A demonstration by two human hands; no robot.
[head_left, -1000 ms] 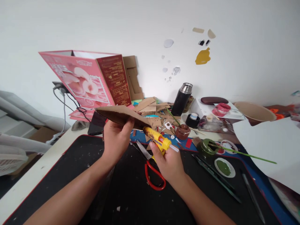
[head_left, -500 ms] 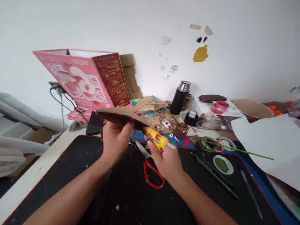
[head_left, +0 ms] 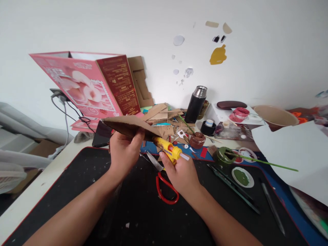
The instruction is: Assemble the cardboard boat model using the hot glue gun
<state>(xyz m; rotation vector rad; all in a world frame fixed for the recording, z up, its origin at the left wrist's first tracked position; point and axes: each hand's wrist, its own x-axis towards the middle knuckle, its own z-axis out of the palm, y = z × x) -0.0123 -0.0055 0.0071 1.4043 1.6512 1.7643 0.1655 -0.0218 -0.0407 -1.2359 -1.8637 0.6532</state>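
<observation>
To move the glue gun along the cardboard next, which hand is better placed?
Right hand, likely: it grips the yellow glue gun, whose front end is near the cardboard, which the left hand holds up.

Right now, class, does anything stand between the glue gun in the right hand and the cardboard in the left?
Nothing visible does. The right hand holds the glue gun with its front end right at the cardboard that the left hand grips; whether the tip touches is hidden. The scissors lie on the black mat, not between them.

left hand (head_left: 123, 152), right hand (head_left: 183, 172), both forearms (head_left: 79, 205) — bare
</observation>
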